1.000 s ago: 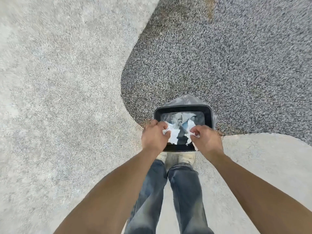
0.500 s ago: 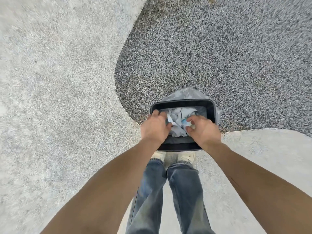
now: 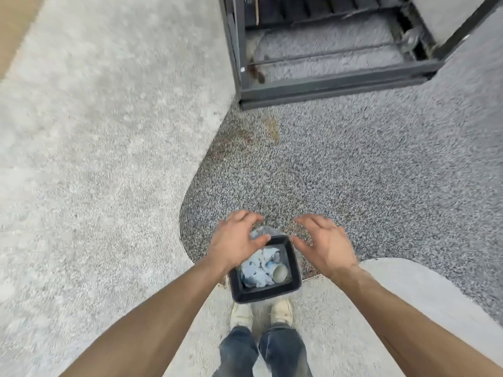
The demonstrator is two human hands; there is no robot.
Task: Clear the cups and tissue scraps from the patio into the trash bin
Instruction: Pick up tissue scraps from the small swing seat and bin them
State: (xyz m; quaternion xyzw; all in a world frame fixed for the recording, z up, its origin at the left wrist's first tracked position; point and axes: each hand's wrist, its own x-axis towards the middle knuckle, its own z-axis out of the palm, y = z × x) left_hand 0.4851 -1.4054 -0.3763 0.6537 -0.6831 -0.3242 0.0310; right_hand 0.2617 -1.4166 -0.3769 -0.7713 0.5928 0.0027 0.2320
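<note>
Dark metal frame (image 3: 326, 88), pale shoes (image 3: 281, 311)

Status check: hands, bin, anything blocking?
Left hand and right hand open, empty, above the trash bin. Tissue scraps and a cup inside. Nothing blocking.

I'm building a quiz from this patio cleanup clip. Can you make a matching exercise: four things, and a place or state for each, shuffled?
Things:
1. left hand
2. trash bin
3. cup
4. shoes

Places or states:
A. lying inside the bin among tissue scraps
B. on the light pavement, just below the bin
C. open, above the bin's far left corner
D. black, standing at the edge of the dark gravel

Pairs: 1-C, 2-D, 3-A, 4-B
</note>
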